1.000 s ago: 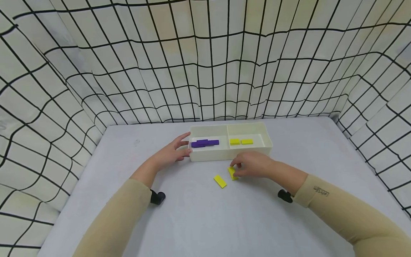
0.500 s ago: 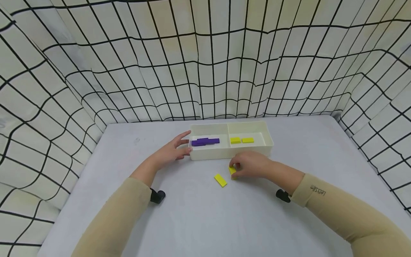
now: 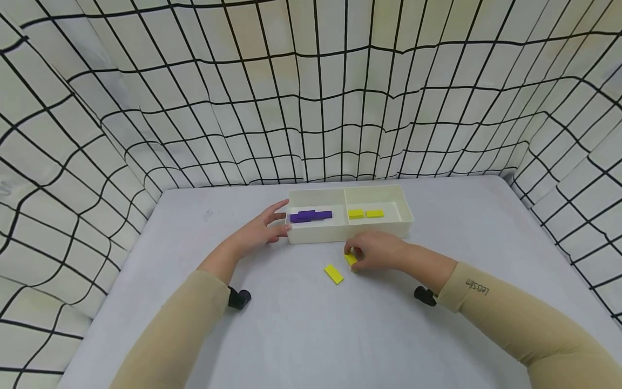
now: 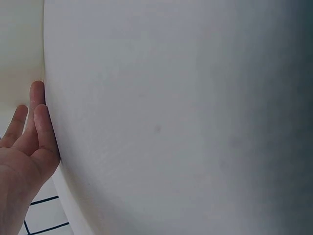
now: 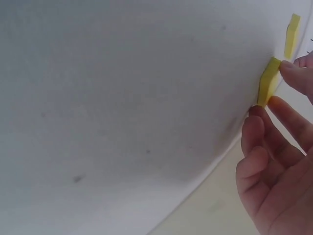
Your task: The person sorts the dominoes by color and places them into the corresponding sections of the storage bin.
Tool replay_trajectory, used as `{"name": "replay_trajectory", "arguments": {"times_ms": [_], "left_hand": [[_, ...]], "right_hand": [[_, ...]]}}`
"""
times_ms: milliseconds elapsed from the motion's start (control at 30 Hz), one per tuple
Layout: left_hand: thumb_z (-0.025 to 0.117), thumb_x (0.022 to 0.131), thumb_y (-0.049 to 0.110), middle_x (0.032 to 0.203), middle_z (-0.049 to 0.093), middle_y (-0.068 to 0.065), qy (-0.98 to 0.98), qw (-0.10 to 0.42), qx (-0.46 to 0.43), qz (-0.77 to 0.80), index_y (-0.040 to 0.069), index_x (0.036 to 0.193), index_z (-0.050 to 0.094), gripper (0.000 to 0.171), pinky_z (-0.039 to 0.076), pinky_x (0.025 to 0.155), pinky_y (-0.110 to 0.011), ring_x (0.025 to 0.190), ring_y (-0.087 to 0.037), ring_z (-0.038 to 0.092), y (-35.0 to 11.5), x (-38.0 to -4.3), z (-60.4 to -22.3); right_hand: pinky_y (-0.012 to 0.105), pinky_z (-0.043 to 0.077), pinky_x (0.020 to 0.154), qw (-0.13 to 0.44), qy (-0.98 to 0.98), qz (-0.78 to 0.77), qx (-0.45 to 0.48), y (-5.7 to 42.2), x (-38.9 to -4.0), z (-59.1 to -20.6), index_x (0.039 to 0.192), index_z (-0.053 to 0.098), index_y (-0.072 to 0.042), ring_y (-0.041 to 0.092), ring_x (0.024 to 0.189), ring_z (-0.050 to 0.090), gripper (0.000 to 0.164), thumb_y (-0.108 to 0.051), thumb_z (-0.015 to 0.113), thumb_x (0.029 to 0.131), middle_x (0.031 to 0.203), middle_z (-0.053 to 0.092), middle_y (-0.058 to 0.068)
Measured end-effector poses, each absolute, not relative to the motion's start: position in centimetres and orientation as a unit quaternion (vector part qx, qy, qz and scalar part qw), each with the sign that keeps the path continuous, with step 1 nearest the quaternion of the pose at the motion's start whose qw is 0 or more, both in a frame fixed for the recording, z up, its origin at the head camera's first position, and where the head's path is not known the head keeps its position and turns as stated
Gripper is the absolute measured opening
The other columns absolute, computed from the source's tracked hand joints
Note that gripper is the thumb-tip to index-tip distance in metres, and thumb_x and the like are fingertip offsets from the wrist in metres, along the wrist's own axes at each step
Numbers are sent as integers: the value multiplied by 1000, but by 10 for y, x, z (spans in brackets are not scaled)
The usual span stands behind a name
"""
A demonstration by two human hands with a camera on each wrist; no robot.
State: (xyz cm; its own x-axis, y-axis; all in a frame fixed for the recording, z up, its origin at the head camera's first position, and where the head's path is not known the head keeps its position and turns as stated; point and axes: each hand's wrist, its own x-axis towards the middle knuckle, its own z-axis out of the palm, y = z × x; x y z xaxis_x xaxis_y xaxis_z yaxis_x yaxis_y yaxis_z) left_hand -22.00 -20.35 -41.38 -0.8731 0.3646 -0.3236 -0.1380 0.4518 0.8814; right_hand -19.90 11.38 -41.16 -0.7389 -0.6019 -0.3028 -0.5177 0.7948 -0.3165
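Note:
In the head view my right hand (image 3: 379,250) pinches a small yellow block (image 3: 350,259) between thumb and fingertips, just in front of a white two-compartment box (image 3: 320,234). The right wrist view shows the thumb at one end of this yellow block (image 5: 269,81) and fingers at the other, close over the tabletop. A second yellow block (image 3: 333,274) lies flat to its left. My left hand (image 3: 259,232) rests against the box's left end, fingers spread and fairly straight. Purple blocks (image 3: 311,216) lie in the left compartment; yellow blocks (image 3: 374,213) lie in the right one.
A white tabletop (image 3: 301,335) spreads under everything. Behind it and on both sides hangs black netting (image 3: 320,100) over pale walls. Black wrist cameras (image 3: 239,298) stick out below both sleeves (image 3: 491,305).
My right hand has shifted slightly left, its fingers closing around the yellow block and covering more of it. The left hand, the box and the loose yellow block stay where they were.

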Motion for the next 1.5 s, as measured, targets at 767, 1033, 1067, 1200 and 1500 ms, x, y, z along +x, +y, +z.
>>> {"name": "replay_trajectory", "arguments": {"times_ms": [767,1033,1067,1200,1500], "left_hand": [[65,96,40,161,24,-7,819,242,57,517,47,155,15,78,41,108,-46,124,-26,57,-206,-223,-415],[67,94,42,161,24,-7,821,241,53,514,47,156,15,81,42,107,-45,125,-26,56,-207,-222,-417],[67,94,42,161,24,-7,822,241,53,514,47,156,15,81,42,107,-45,125,-26,56,-207,-222,-418],[66,95,40,161,25,-6,822,240,54,513,47,155,15,79,42,107,-45,125,-26,57,-205,-222,-416],[66,95,42,161,25,-7,822,242,58,512,46,156,15,79,42,108,-45,126,-26,56,-204,-223,-416]], "right_hand": [[31,50,88,192,913,-95,-347,119,-200,-405,119,71,-24,10,92,57,32,-13,71,89,100,65,-10],[30,49,86,196,916,-81,-342,116,-201,-406,118,73,-26,10,89,56,33,-23,78,86,95,63,-11],[30,49,85,196,916,-81,-342,115,-201,-406,118,73,-26,10,88,55,32,-23,78,86,95,62,-11],[28,48,83,194,917,-74,-341,115,-201,-406,118,73,-27,10,86,54,31,-25,77,87,92,61,-12],[27,48,80,189,917,-73,-343,116,-201,-408,117,74,-27,10,83,53,30,-24,77,87,88,59,-13]]}}
